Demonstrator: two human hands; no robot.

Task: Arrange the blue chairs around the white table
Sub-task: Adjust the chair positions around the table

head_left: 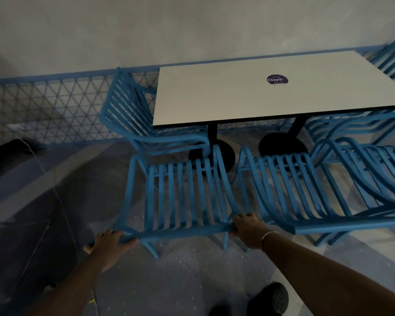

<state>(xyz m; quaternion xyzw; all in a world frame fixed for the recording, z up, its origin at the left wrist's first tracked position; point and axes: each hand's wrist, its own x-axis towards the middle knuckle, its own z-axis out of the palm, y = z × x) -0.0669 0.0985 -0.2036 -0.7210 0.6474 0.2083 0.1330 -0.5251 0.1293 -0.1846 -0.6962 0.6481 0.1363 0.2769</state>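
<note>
A white rectangular table [271, 92] on two black pedestals stands by a blue mesh fence. A blue slatted chair [185, 197] faces the table's near side, its back toward me. My left hand [110, 245] grips the left end of its top rail, and my right hand [249, 229] grips the right end. Beside it on the right stands a second blue chair [306, 192], also facing the table. A third chair [137, 117] sits at the table's left end. More blue chairs [374, 133] are at the right end, partly under the tabletop.
The blue mesh fence [55, 106] runs along the wall behind the table. A thin cable [55, 192] trails over the floor at the left, near a dark object [7, 151]. My black shoe [271, 297] shows at the bottom.
</note>
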